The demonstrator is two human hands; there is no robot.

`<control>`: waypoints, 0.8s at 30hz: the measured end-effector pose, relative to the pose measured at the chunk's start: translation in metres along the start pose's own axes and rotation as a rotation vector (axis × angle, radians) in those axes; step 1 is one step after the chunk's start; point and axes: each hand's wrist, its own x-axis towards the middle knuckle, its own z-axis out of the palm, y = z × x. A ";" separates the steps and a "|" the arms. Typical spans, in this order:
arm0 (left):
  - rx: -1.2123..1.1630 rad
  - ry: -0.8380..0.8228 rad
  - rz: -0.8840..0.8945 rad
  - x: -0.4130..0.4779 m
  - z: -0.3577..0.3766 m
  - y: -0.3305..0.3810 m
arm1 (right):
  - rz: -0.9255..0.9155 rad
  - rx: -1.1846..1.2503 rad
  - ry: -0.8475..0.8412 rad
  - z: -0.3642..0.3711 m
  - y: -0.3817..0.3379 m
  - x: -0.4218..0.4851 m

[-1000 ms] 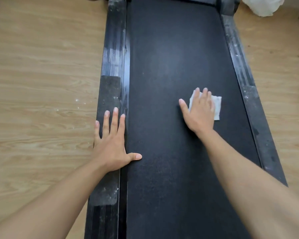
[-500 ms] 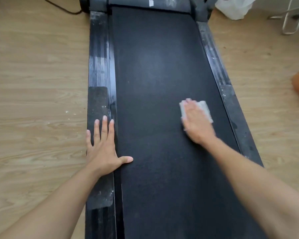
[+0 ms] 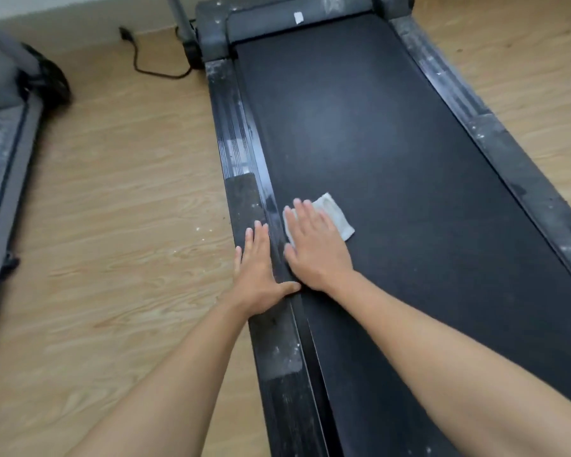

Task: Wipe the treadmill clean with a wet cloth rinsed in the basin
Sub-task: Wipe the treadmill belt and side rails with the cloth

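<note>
white cloth (image 3: pixel 333 214) pressed flat under right hand (image 3: pixel 314 249) on treadmill belt (image 3: pixel 393 159)
right hand fingers straight, cloth at belt's left edge; left hand (image 3: pixel 259 275) flat, fingers straight, on dusty side rail (image 3: pixel 244 199) just beside it. wood floor (image 3: pixel 129 225) either side, cord (image 3: pixel 145 65) by far end.
</note>
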 end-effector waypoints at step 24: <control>0.347 -0.270 0.054 -0.003 -0.026 -0.012 | 0.195 0.038 0.063 0.003 0.017 -0.069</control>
